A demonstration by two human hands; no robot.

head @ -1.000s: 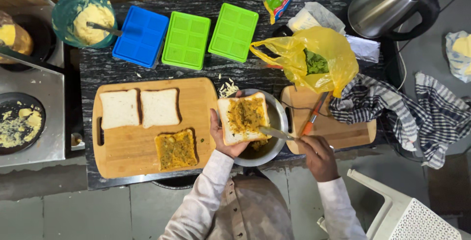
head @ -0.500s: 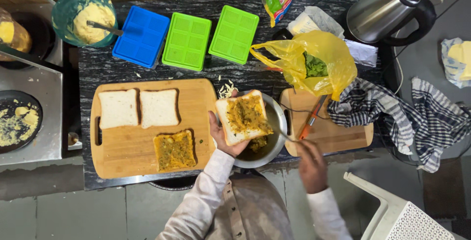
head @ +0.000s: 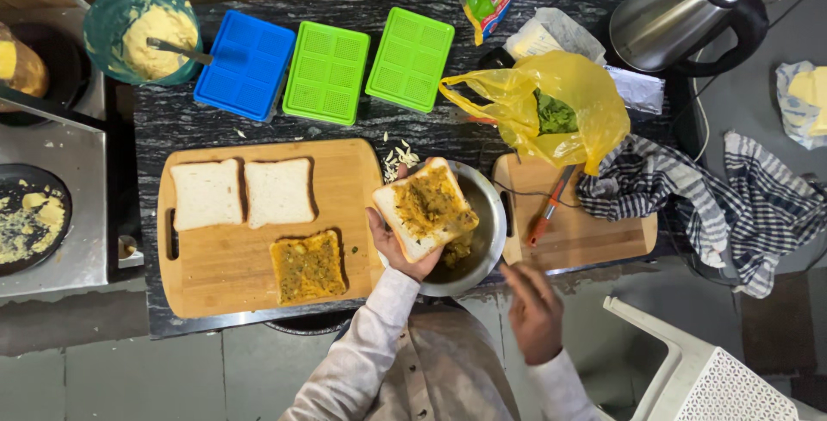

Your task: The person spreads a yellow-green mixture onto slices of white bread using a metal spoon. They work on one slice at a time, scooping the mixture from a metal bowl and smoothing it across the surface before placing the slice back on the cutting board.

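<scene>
The left hand [head: 392,244] is cupping one slice of bread [head: 425,208] from beneath at the centre of the frame, fingers curled up around its near edge, yellow-brown filling facing up. The slice is tilting over a steel bowl [head: 482,240], which is sitting between the two wooden boards. The right hand [head: 534,309] is hanging lower right of centre, off the counter's front edge, blurred; whether its fingers are open or closed cannot be told.

Counting up: three more slices are lying on the large cutting board [head: 233,279] at left, two plain white slices [head: 243,193] side by side and one spread slice [head: 307,266] below them. Three flat lidded boxes are lining the top, one blue box [head: 245,65] and two green boxes [head: 369,65]. A smaller board [head: 594,236] at right is carrying a red-handled knife [head: 550,207], with a yellow bag [head: 551,107] overlapping its upper edge.

Open room is lying on the large board's bare lower left corner and on the dark counter strip between boards and boxes.
</scene>
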